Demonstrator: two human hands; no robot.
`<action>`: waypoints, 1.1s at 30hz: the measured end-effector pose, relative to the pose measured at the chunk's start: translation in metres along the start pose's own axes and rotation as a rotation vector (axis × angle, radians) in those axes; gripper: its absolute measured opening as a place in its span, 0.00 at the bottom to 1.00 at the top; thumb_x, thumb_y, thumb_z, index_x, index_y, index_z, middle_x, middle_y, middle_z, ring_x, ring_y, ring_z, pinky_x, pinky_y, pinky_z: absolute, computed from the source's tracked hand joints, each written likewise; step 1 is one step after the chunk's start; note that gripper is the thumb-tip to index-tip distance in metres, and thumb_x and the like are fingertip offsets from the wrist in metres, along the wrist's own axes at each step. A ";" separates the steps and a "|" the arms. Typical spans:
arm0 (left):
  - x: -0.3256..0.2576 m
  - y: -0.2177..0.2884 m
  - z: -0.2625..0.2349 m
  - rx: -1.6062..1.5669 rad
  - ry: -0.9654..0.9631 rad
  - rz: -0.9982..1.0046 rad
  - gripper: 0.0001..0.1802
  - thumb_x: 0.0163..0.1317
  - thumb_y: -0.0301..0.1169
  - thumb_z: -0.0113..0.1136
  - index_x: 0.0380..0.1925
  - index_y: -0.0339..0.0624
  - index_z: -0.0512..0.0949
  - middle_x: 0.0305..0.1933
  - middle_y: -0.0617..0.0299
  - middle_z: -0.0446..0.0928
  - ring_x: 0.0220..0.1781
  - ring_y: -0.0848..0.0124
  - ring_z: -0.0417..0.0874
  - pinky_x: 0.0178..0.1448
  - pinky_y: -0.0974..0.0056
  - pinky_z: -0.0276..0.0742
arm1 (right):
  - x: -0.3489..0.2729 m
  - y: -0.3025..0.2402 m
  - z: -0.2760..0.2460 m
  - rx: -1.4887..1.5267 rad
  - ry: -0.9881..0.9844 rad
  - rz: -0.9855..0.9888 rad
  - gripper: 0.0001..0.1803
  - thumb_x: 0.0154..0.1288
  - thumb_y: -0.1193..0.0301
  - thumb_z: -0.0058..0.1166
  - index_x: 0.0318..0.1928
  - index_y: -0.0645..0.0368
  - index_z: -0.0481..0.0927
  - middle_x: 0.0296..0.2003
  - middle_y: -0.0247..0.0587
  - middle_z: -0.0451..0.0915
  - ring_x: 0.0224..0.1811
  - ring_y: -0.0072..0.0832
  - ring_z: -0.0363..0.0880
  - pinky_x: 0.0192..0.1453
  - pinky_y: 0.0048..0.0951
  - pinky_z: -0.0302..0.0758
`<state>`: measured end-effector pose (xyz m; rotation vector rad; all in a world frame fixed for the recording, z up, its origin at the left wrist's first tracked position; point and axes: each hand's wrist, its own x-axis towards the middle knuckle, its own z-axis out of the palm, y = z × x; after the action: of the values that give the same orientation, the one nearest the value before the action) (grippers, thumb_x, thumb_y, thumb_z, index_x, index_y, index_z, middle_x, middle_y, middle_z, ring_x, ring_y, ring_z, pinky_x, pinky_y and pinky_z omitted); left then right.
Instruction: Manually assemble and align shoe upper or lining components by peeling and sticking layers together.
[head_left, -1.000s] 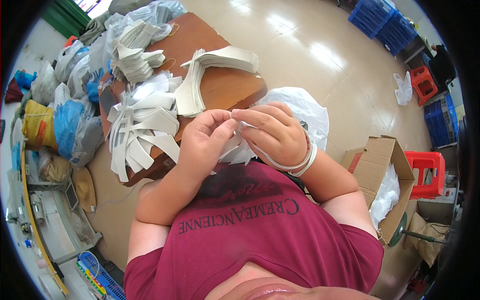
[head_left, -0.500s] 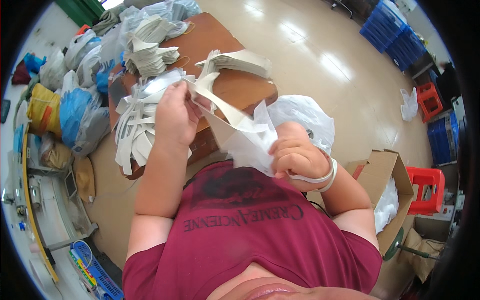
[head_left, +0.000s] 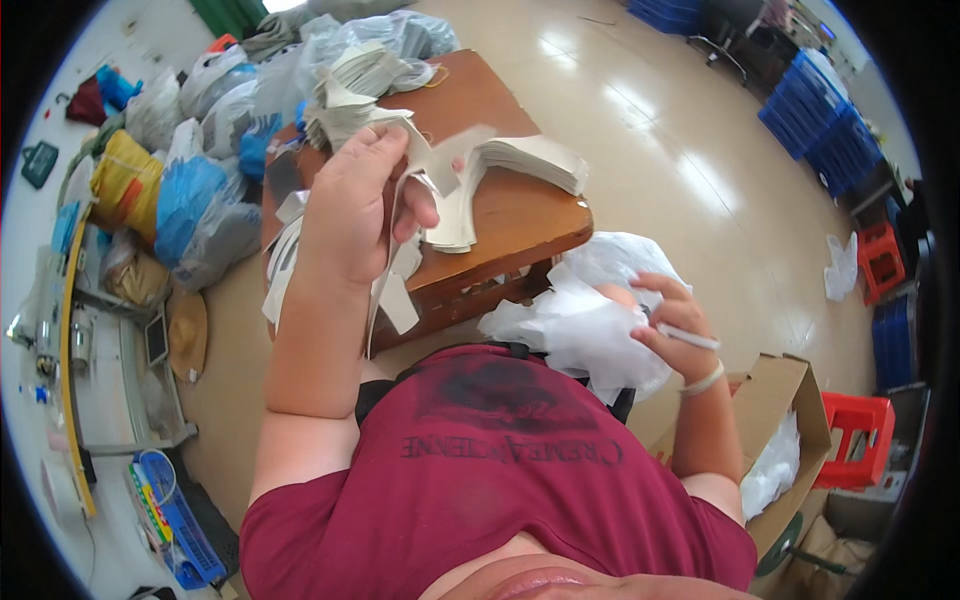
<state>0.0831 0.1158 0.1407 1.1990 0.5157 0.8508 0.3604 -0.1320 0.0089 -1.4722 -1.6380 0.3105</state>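
Note:
My left hand point(head_left: 358, 205) is raised over the near edge of the brown table, its thumb and fingers closed on a cream cut piece point(head_left: 393, 215) whose narrow strip hangs down along my forearm. My right hand point(head_left: 680, 330) is at the right with its fingers apart, beside thin white sheets point(head_left: 600, 335) bunched in front of my shirt. A white band lies across that hand and another circles the wrist. Just beyond my left hand, a bent stack of cream pieces point(head_left: 530, 160) rests on the table point(head_left: 490, 95). Loose strips point(head_left: 283, 262) behind my forearm are partly hidden.
Another cream stack point(head_left: 360, 80) sits at the table's far left. Filled plastic bags point(head_left: 210, 225) crowd the left side. At the right stand a cardboard box point(head_left: 790, 440) with white material in it and a red stool point(head_left: 858, 440). Blue crates point(head_left: 815, 110) are farther back.
The white sheet has come away from the cream piece and is now among the white sheets at the right. My right hand moved right and opened; my left kept the piece.

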 end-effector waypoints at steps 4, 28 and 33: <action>0.003 -0.008 0.020 -0.024 -0.183 -0.107 0.14 0.77 0.38 0.40 0.43 0.40 0.70 0.38 0.48 0.83 0.16 0.77 0.77 0.14 0.77 0.60 | 0.050 0.000 0.051 0.789 0.095 -0.111 0.21 0.55 0.67 0.71 0.20 0.59 0.68 0.66 0.58 0.67 0.67 0.52 0.70 0.66 0.47 0.69; 0.044 -0.070 -0.026 0.048 -0.138 -0.480 0.15 0.74 0.36 0.44 0.47 0.34 0.68 0.43 0.47 0.81 0.35 0.65 0.88 0.14 0.78 0.61 | 0.058 0.010 0.074 1.387 0.006 0.806 0.21 0.54 0.82 0.64 0.41 0.54 0.65 0.39 0.46 0.77 0.40 0.41 0.85 0.29 0.36 0.81; 0.018 -0.062 -0.051 0.282 -0.493 -0.720 0.29 0.63 0.27 0.59 0.63 0.36 0.62 0.38 0.49 0.81 0.29 0.69 0.85 0.25 0.73 0.73 | 0.013 0.053 0.054 1.446 -0.039 0.622 0.20 0.53 0.82 0.66 0.37 0.55 0.67 0.35 0.42 0.78 0.32 0.34 0.83 0.29 0.34 0.79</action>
<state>0.0735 0.1527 0.0674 1.2927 0.6097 -0.1382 0.3576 -0.0869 -0.0531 -0.7112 -0.5134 1.4810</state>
